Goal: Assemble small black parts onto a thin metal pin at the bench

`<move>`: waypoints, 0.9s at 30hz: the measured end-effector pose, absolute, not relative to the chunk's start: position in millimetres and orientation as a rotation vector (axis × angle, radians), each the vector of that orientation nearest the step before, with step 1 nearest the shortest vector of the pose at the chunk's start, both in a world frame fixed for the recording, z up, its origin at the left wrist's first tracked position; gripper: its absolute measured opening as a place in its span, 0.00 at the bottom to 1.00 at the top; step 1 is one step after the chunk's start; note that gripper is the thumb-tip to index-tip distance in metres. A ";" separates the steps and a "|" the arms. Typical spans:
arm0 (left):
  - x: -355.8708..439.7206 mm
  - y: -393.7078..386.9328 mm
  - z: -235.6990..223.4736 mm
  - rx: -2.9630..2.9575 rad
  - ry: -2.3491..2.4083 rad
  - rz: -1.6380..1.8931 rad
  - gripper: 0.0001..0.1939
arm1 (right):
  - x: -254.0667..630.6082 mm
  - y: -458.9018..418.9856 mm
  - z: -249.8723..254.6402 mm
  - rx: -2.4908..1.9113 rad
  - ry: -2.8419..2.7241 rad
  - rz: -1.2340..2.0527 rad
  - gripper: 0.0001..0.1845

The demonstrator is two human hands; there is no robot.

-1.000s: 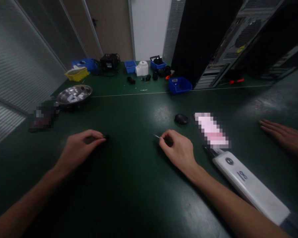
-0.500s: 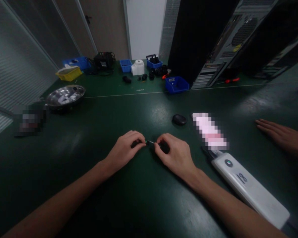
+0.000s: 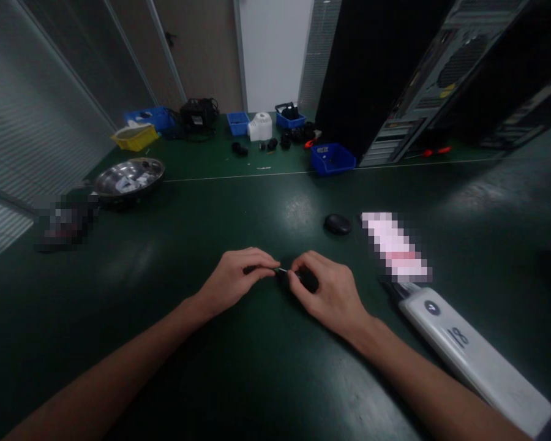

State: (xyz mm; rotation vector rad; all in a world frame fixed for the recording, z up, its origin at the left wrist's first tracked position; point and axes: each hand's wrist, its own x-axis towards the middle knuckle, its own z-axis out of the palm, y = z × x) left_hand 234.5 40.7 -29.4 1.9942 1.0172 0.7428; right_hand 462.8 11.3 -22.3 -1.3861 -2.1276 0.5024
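My left hand (image 3: 233,277) pinches a tiny dark-green piece (image 3: 277,269) between thumb and fingertips, just above the dark green table. Opposite it, my right hand (image 3: 329,286) is closed, thumb and forefinger pressed on the near end of a thin pale rod (image 3: 283,270). The rod spans the short gap between both sets of fingertips and seems to meet the green piece. Both parts are too small and dim to tell their kind. A black computer mouse (image 3: 338,224) lies beyond my right hand.
A white power bank (image 3: 475,355) marked 18 lies right of my right arm, beside a blurred-out pink-white object (image 3: 395,245). At the left stands a metal bowl (image 3: 105,184) with white scraps. Blue bins (image 3: 333,160) and a yellow tray (image 3: 135,138) line the back.
Another person's hand at the right has drawn back to the frame's edge. The view has shifted slightly. My fingertips stay together around the small parts, left fingers straighter than before.
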 end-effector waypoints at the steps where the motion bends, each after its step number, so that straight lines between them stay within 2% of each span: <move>1: 234.1 40.6 -30.8 1.998 1.010 0.748 0.10 | 462.6 11.2 -22.4 -1.383 -2.131 0.497 0.08; 7: 233.9 37.5 -32.4 2.167 1.000 0.711 0.13 | 462.2 11.0 -21.9 -1.406 -2.179 0.460 0.08; 14: 232.0 38.4 -27.7 1.979 0.986 0.785 0.10 | 462.9 12.2 -19.9 -1.298 -2.115 0.591 0.08; 20: 230.0 36.5 -33.6 2.220 0.929 0.668 0.14 | 461.2 10.3 -21.9 -1.354 -2.220 0.479 0.08; 27: 233.2 35.5 -35.5 2.225 0.870 0.727 0.14 | 459.5 9.9 -23.0 -1.235 -2.119 0.620 0.06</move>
